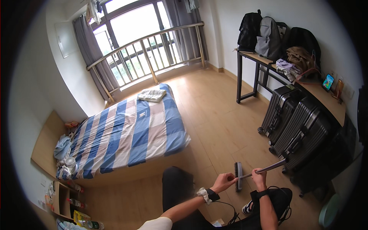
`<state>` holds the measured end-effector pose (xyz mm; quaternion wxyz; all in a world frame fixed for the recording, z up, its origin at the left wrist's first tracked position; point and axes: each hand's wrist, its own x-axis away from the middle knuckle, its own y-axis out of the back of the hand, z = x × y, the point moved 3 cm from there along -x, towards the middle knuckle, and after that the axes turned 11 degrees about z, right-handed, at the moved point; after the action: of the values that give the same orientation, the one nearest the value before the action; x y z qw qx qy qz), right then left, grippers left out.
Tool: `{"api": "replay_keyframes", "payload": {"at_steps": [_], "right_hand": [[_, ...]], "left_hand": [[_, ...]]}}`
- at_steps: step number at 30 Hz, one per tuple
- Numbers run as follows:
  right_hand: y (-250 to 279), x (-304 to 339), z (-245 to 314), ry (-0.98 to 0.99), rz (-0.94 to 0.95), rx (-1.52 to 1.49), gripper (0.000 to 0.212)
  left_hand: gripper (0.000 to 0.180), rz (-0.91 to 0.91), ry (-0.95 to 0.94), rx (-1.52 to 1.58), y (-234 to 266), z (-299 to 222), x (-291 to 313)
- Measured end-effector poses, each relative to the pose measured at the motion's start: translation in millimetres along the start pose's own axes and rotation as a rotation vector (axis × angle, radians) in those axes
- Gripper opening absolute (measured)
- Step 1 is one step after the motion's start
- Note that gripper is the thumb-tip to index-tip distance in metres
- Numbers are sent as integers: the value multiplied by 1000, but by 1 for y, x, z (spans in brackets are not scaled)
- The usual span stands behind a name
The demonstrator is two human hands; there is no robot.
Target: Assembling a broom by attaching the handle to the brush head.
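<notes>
A floor brush [239, 177] with dark bristles and a grey back is held up off to the right of my knee. Its grey handle [273, 166] slants up to the right toward the suitcases. My right hand [259, 178] is wrapped round the handle a short way from the brush head. My left hand [225, 183] reaches in from the other side, thumb and fingers pinched together at the bristles. Whatever lies between those fingertips is too small to make out. Dark bands circle both wrists, with a pale scrunchie [204, 195] on the left one.
A bed [140, 130] with blue striped bedding stands left, a folded cloth [151, 95] on it. Black suitcases [303, 134] stand right, by a narrow table [329, 103] bearing backpacks [268, 38] and a phone [327, 82]. A cable [232, 212] hangs by my legs. Bottles [92, 224] stand lower left.
</notes>
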<state>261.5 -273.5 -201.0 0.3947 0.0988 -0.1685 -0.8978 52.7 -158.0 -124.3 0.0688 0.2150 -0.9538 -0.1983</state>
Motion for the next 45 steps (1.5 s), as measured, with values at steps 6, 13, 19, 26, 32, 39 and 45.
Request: {"api": "replay_keyframes", "payload": {"at_steps": [6, 13, 19, 26, 32, 39, 45], "right_hand": [[-15, 10, 34, 3, 88, -113, 13], [-36, 13, 16, -101, 196, -459, 16], [-20, 11, 18, -17, 89, -164, 13], [-5, 5, -12, 102, -50, 97, 19], [-11, 10, 22, -54, 101, -297, 15], [-39, 11, 5, -100, 206, -419, 15], [-15, 4, 19, -35, 61, -96, 14]], "left_hand": [[36, -48, -3, 3, 0, 2, 1], [35, -32, -21, -26, -6, 5, -4], [32, -85, -17, 21, 4, 5, 1], [26, -56, -22, 74, 3, 4, -1], [18, -39, -36, 140, 1, 5, 0], [15, -27, -89, 47, 1, 3, -2], [14, -89, -125, 45, 12, 10, 6]]}}
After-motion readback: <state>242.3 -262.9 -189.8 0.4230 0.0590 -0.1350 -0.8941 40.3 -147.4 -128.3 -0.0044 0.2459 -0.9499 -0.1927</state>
